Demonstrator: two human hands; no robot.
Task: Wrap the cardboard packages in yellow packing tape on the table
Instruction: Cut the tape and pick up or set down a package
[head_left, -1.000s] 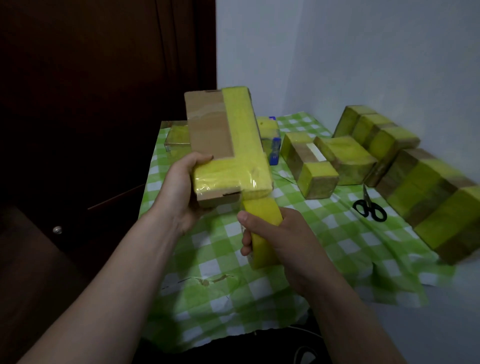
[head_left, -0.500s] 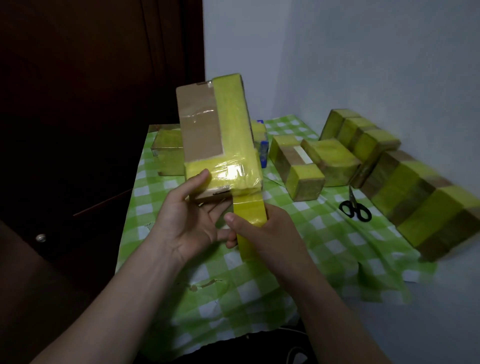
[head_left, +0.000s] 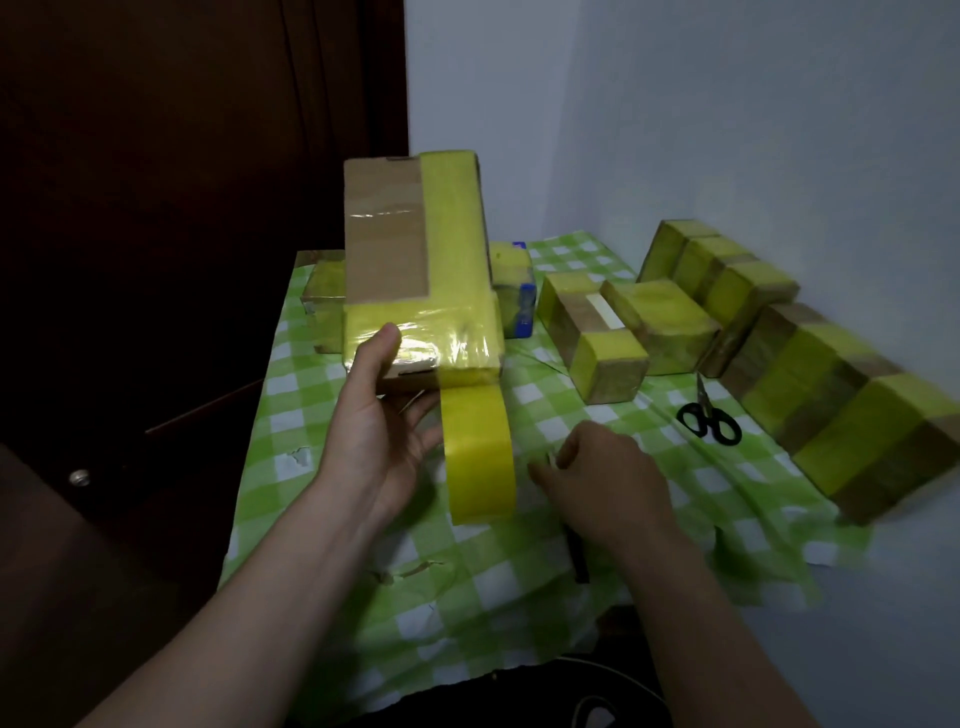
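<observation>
We have let go of the tape roll (head_left: 480, 460) with our right hand (head_left: 602, 486), now lower and further right over the bench (head_left: 519, 587); the roll hangs from the package (head_left: 387, 249).

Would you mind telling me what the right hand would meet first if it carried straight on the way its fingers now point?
Most likely the roll of yellow tape, which hangs from the cardboard box just left of the right hand. Depth is hard to judge, so it might pass in front.
</observation>
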